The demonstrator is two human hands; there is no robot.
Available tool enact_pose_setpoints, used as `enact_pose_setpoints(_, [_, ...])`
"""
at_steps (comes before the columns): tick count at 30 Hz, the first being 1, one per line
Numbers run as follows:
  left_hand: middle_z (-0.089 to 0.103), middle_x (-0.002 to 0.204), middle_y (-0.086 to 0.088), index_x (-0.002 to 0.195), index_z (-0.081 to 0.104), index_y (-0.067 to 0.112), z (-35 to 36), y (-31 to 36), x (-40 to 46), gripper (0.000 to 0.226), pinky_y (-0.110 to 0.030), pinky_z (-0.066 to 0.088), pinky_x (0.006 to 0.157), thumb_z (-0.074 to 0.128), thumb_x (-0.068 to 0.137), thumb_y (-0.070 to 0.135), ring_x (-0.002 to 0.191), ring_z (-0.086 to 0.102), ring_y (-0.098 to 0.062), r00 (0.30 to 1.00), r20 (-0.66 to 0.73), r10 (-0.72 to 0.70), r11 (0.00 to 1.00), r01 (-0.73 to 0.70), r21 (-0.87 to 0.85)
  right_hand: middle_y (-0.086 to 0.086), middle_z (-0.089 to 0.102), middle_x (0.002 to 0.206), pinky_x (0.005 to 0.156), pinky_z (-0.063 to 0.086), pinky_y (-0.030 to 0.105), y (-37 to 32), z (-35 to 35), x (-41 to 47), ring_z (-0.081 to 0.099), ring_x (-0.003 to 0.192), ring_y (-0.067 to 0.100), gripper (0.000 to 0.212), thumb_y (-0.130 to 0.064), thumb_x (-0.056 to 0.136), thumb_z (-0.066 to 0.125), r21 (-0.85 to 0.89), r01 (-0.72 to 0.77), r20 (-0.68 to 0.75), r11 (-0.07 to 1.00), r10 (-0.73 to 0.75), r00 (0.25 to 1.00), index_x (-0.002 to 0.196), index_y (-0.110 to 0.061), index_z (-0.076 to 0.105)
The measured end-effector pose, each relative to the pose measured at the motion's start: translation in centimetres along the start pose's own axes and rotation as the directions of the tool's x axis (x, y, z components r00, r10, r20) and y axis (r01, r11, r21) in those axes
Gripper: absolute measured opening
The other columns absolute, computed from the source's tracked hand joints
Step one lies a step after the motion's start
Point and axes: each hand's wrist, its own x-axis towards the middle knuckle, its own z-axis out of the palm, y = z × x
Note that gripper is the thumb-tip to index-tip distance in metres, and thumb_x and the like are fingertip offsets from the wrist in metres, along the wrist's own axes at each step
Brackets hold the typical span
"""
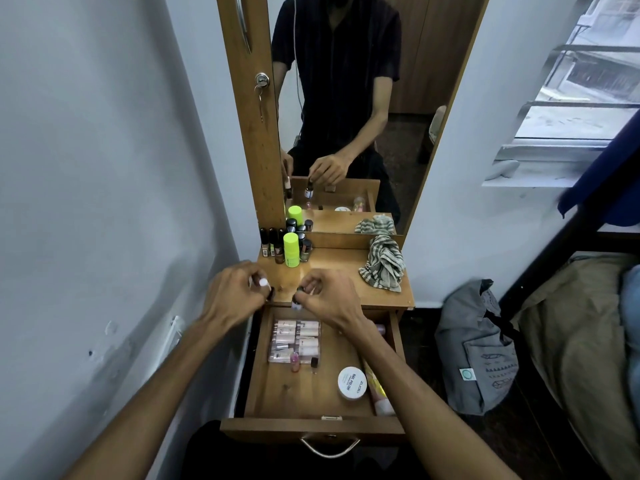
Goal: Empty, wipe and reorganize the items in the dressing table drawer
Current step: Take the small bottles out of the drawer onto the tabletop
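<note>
Both hands are up at the front edge of the tabletop (349,268), just above the open drawer (311,393). The left hand (235,296) has its fingers curled round a small bottle with a pale cap (264,283), and the right hand (329,296) pinches another small dark-capped bottle (297,299) by its top. Two at a time, then, on their way out of the drawer, by the look of it.

How far along? I'd say the emptying is well under way but not finished. At the back left of the tabletop stands a cluster of small bottles (277,245) with a lime-green container (291,249) among them, close against the mirror (346,116). The striped cloth (382,268) lies bunched at the tabletop's right side, well apart from the hands, so wiping looks not yet begun.

The drawer still holds plenty: a block of pink tubes (296,341) lying in rows at its far left, two tiny bottles (304,362) just in front of them, a round white tub (352,382) nearer the front right, and a yellow tube (375,386) along the right wall, partly under the right forearm.

So what's left, as I judge it: clear these last items, wipe the wood, then put everything back in order.
</note>
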Motion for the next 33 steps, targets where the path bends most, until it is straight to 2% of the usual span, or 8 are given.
enact_pose_setpoints(3, [0.068,0.085,0.005,0.083,0.072,0.019,-0.2,-0.6,2.8,0.009,-0.024,0.038,0.062,0.072,0.076,0.015,0.072,0.056,-0.014,1.0,0.008,0.013,0.998,-0.014,0.058,-0.013,0.069,0.07,0.057,0.057,0.025,-1.0,0.2,2.8,0.066,0.061,0.006,0.012,-0.031,0.075,0.076,-0.008,-0.015,-0.025,1.0,0.015,1.0,0.083,-0.023,0.077])
enact_pose_setpoints(6, [0.07,0.093,0.001,0.087,0.074,0.017,0.2,-1.7,5.0,0.011,-0.03,0.047,0.068,0.071,0.076,0.015,0.079,0.061,-0.02,1.0,0.025,-0.003,0.996,0.0,0.087,-0.011,0.072,0.071,0.068,0.06,0.028,-1.4,1.1,5.1,0.067,0.067,0.005,0.016,-0.028,0.072,0.074,-0.032,-0.074,-0.047,0.997,0.072,0.996,0.086,-0.022,0.079])
enact_pose_setpoints(12, [0.069,0.1,-0.004,0.097,0.074,0.014,1.2,-3.2,7.6,0.015,-0.04,0.055,0.074,0.072,0.082,0.016,0.085,0.062,-0.024,0.997,0.081,-0.016,0.994,0.007,0.106,-0.007,0.077,0.086,0.077,0.057,0.031,-1.5,2.9,7.7,0.071,0.087,0.021,0.023,-0.026,0.078,0.07,-0.098,-0.134,-0.02,0.986,0.133,0.991,0.1,-0.024,0.079])
enact_pose_setpoints(19, [0.068,0.095,0.005,0.092,0.071,0.026,2.2,-4.2,9.2,0.011,-0.041,0.056,0.074,0.071,0.082,0.025,0.085,0.062,-0.022,0.994,0.099,-0.041,0.997,0.033,0.075,-0.002,0.077,0.089,0.077,0.057,0.034,-1.5,4.6,9.3,0.071,0.092,0.027,0.025,-0.026,0.082,0.069,-0.128,-0.14,-0.018,0.982,0.139,0.99,0.105,-0.025,0.079])
enact_pose_setpoints(24, [0.069,0.097,0.003,0.096,0.072,0.023,2.7,-4.2,10.0,0.012,-0.04,0.056,0.076,0.072,0.085,0.025,0.086,0.062,-0.022,0.996,0.077,-0.037,0.996,0.032,0.078,0.0,0.077,0.09,0.08,0.058,0.039,-1.5,5.3,10.2,0.07,0.094,0.03,0.024,-0.026,0.084,0.067,-0.162,-0.122,-0.02,0.979,0.12,0.993,0.106,-0.023,0.078])
enact_pose_setpoints(33, [0.073,0.102,-0.003,0.102,0.075,0.017,3.4,-3.9,10.9,0.016,-0.038,0.055,0.078,0.07,0.087,0.021,0.089,0.063,-0.023,0.999,0.044,-0.033,0.997,0.03,0.075,0.006,0.076,0.093,0.08,0.056,0.038,-0.7,5.8,10.7,0.069,0.095,0.032,0.026,-0.029,0.091,0.065,-0.233,-0.085,-0.017,0.969,0.083,0.996,0.113,-0.018,0.074])
